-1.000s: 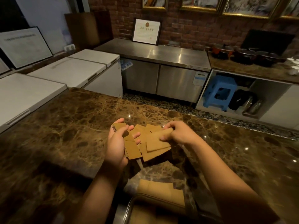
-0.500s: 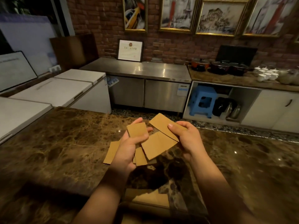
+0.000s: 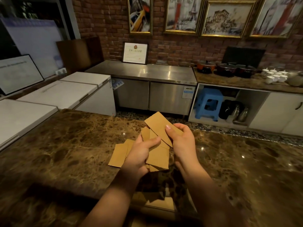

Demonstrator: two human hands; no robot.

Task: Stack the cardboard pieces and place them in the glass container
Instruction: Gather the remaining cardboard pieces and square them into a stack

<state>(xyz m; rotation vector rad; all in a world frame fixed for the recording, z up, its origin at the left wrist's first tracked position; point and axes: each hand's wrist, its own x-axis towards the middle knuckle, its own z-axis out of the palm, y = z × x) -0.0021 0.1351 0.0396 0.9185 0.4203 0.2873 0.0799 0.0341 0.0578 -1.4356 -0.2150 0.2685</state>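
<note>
A framed certificate (image 3: 135, 53) stands at the steel counter's (image 3: 147, 74) back edge; a blue stool (image 3: 209, 104) sits in the open compartment beneath the pots (image 3: 227, 69).

The left hand (image 3: 139, 154) hides most of the cardboard pieces (image 3: 158, 158); paintings (image 3: 224, 18) are cropped at the top edge; certificate (image 3: 135, 53) text is illegible.

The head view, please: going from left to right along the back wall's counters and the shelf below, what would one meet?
White chest freezers → framed certificate → steel counter → blue stool → dark pots → white cups.
</note>
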